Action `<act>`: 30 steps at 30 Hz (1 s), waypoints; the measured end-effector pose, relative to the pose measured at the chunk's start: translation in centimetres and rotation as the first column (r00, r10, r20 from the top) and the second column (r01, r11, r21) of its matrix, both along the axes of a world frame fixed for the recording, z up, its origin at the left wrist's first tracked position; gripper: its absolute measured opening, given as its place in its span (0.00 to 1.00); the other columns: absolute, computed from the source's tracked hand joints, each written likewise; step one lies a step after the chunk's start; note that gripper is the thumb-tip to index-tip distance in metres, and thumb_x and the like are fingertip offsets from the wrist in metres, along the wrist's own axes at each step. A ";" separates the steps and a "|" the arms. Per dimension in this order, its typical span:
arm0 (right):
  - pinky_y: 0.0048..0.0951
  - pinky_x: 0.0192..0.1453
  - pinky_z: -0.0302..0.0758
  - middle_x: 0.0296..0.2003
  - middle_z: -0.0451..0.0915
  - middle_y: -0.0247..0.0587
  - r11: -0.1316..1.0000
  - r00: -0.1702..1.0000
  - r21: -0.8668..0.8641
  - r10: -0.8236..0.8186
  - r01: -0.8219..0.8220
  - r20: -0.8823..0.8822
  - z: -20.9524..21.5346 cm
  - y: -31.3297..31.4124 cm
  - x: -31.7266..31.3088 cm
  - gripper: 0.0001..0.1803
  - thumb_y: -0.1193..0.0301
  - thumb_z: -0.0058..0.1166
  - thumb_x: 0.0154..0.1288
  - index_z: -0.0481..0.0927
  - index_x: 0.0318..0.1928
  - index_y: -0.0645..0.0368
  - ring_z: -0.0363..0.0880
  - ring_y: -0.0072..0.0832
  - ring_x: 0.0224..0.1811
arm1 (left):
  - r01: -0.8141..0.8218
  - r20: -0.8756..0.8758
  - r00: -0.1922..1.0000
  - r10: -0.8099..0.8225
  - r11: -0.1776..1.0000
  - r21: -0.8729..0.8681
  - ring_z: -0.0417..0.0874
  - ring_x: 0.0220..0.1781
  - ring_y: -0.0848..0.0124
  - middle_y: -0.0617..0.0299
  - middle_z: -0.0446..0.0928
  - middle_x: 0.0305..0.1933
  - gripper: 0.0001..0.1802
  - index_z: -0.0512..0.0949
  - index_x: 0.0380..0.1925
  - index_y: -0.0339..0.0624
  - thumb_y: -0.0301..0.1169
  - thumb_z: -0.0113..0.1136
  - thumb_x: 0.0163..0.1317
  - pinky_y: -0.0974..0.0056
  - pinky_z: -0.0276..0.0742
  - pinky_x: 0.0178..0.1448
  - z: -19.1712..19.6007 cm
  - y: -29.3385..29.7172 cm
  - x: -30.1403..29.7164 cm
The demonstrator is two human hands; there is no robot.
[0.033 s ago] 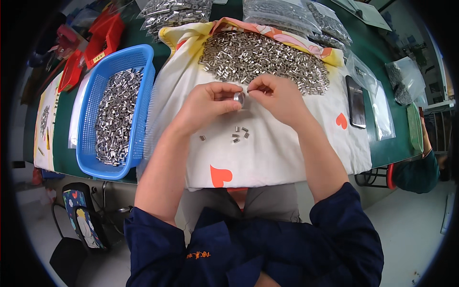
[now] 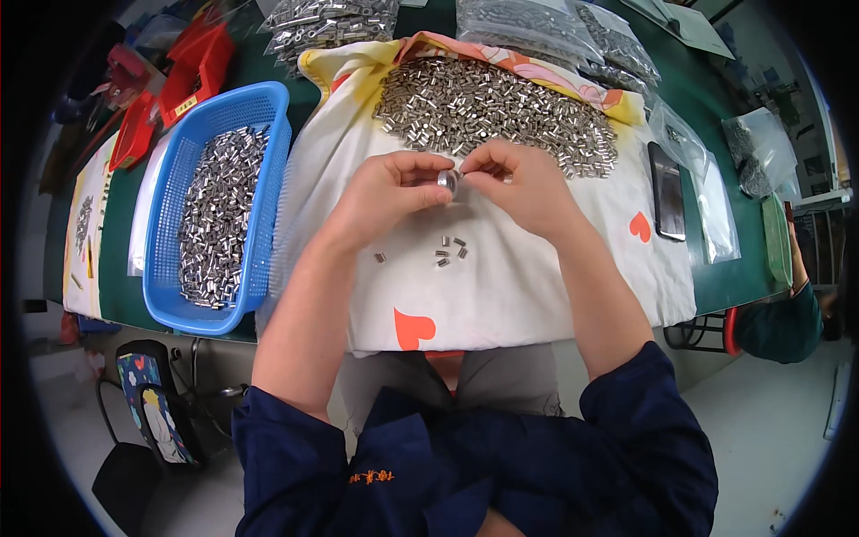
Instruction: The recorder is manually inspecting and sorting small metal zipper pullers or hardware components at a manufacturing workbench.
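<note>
Both hands, left hand [image 2: 389,192] and right hand [image 2: 523,183], pinching one small metal sleeve [image 2: 447,180] together above white cloth [image 2: 501,286], close for inspecting, heap of sleeves [image 2: 497,107] just beyond.

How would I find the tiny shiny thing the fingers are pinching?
Start at the white cloth with orange hearts. Above its middle, the left hand and right hand meet. Between their fingertips sits one small silver metal tube, the only one lifted off the cloth.

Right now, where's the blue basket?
In the head view, the blue basket sits on the person's left, beside the white cloth, holding small metal tubes.
</note>
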State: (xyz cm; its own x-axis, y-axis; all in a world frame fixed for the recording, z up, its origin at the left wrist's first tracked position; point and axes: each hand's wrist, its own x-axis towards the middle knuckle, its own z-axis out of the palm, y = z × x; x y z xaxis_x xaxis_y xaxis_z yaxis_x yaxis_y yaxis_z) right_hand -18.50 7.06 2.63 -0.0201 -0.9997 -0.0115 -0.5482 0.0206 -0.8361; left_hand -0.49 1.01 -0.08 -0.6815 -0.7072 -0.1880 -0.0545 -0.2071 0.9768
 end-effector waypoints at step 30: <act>0.34 0.37 0.71 0.27 0.76 0.42 0.918 0.884 -0.393 -0.225 0.053 -0.409 -3.3 -1.6 -1.8 0.05 0.72 0.55 0.49 0.78 0.29 0.58 0.75 0.36 0.32 | 0.045 0.091 0.995 -0.043 0.999 -0.013 0.76 0.36 0.81 0.66 0.77 0.33 0.17 0.76 0.41 0.35 0.23 0.63 0.48 0.76 0.72 0.40 0.5 0.5 -0.2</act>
State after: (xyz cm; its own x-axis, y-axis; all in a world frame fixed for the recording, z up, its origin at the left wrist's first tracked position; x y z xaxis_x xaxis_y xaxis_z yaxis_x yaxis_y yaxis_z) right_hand -20.35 5.42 -0.66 -0.0758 -0.9172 0.3911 -0.8715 -0.1297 -0.4730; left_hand -0.71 1.47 0.40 -0.6927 -0.6803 -0.2395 -0.1513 -0.1877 0.9705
